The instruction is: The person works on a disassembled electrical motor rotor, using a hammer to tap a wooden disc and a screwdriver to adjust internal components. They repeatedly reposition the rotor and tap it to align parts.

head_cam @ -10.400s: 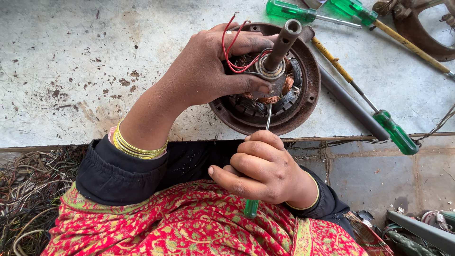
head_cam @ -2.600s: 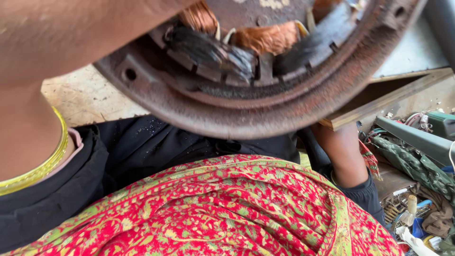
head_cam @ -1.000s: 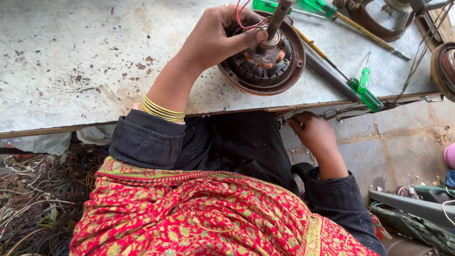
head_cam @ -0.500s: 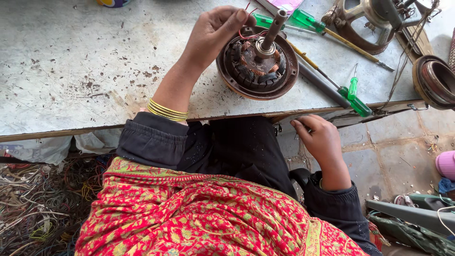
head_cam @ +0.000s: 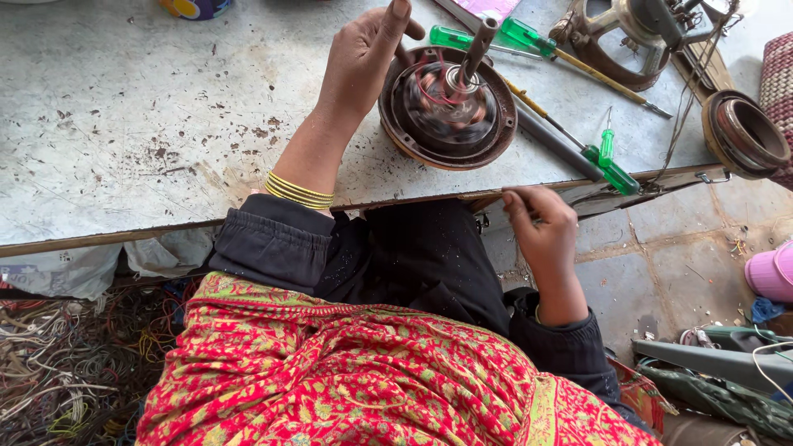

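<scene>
Just right of the left hand [head_cam: 361, 51] fingers sits the round motor [head_cam: 448, 109].

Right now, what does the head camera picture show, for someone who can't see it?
A person's left hand touches the rim of a round rusty metal motor on a scratched grey table. The right hand hovers at the table's edge, near green-handled screwdrivers.

The motor housing [head_cam: 448, 107] is rust-brown with red wires [head_cam: 438, 83] inside. Green-handled screwdrivers [head_cam: 613, 169] lie at its four o'clock. The worktop [head_cam: 140, 116] is grey, speckled brown. Gold bangles [head_cam: 299, 191] – black sleeve [head_cam: 273, 248] – red shawl [head_cam: 347, 380] patterned yellow-green.
</scene>
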